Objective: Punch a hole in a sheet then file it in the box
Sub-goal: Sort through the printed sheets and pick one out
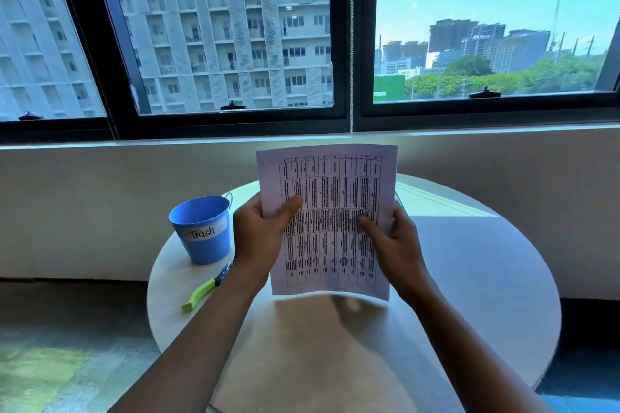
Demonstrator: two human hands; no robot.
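Thin white printed paper sheet [330, 211], matt; glossy blue bucket [201, 228] at left; smooth, pale round wooden tabletop [469, 278].

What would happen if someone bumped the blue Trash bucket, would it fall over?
Probably, if bumped near the top: the bucket is wider at its rim than at its base, so it looks tippy. It seems thin-walled, so likely light and easy to slide on the smooth table. On its side, being round, it might roll.

White sheet [330, 221] with a dense printed grid, held upright in the air, slightly curved. Green-handled punch [200, 293] lies flat, lower left of it.
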